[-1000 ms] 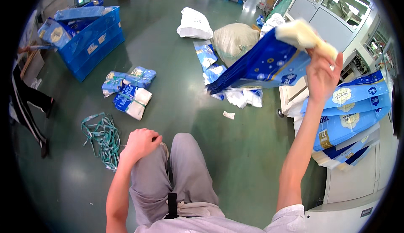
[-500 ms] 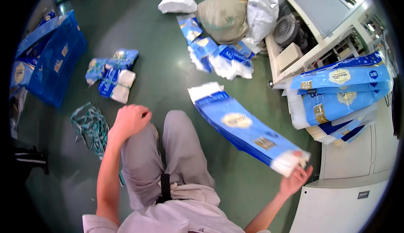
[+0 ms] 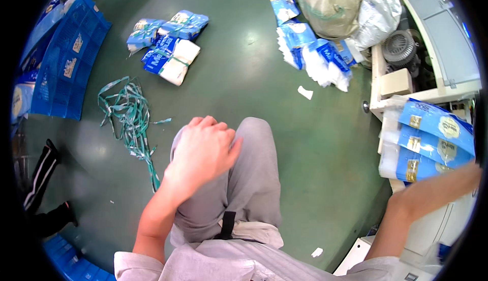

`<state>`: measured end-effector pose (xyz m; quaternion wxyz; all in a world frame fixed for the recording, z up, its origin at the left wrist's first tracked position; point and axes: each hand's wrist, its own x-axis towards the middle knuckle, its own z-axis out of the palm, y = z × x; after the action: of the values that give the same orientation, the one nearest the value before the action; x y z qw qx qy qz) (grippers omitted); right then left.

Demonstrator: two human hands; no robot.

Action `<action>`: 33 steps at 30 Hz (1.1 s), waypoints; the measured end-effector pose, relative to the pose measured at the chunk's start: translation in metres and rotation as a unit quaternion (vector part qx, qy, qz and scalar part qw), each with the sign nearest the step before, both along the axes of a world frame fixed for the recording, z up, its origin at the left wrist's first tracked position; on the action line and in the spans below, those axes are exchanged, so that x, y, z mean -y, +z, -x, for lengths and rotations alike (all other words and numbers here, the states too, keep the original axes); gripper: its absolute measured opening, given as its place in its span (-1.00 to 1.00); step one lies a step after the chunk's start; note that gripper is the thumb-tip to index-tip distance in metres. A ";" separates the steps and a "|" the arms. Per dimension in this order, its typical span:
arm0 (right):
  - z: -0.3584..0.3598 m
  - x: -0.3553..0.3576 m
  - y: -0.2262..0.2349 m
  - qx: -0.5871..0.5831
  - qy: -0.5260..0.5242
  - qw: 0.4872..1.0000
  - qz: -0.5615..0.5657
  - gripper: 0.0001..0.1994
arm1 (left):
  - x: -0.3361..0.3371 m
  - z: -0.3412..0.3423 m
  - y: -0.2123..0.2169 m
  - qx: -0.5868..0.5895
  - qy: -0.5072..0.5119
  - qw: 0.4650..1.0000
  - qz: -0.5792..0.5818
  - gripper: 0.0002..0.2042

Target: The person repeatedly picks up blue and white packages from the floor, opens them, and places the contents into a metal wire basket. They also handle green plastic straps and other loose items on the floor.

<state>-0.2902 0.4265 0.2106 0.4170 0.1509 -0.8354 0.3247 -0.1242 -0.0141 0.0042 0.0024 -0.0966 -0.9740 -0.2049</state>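
Over the left leg of the grey trousers (image 3: 256, 164), soft cloth with shallow creases: left hand (image 3: 206, 144), palm down, released, with loosely bent fingers; hard to judge whether touching the cloth. Right of the trousers, bare right forearm (image 3: 437, 187), stretched to the dark rim of the view, with right hand beyond sight; impossible to tell whether clenched, released or grasping. Also right of the trousers, partly hidden by that forearm, a fanned stack of glossy blue plastic bags (image 3: 429, 141), thin and flat, with whitish ends and pale oval print. Left of the trousers, on smooth green floor (image 3: 234, 88), a loose snarl of flat, crinkled green strapping (image 3: 133, 123). Ahead of the trousers, to the right, a stiff white scrap (image 3: 305, 92). Farther ahead, to the left, squarish film bundles (image 3: 175, 60), tied with green strap; to the right, crumpled blue-and-white wrappers (image 3: 300, 34). Well left of the trousers, a hard plastic blue bin (image 3: 63, 85). Farthest ahead, to the right, a bulging beige sack (image 3: 325, 6) near a wrinkled silvery sack (image 3: 378, 17) and a ribbed, round grey motor (image 3: 400, 47).
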 end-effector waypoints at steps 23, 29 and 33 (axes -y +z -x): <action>-0.252 -0.015 -0.329 0.953 0.083 0.211 0.203 -0.65 | 0.044 -0.026 0.003 0.032 0.056 0.996 -0.059 -0.88; -0.213 0.043 -0.134 0.812 0.079 0.226 0.533 -0.71 | 0.011 -0.028 0.002 -0.017 0.077 0.994 -0.074 -0.85; -0.220 0.063 -0.070 0.642 0.208 0.388 0.628 -0.65 | -0.036 -0.031 0.012 -0.033 -0.076 0.964 -0.254 -0.53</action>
<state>-0.0705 0.3633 0.1410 -0.3472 -0.2376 -0.3568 0.8341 -0.0929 0.0217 0.0165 0.0433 -0.1735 -0.8790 -0.4421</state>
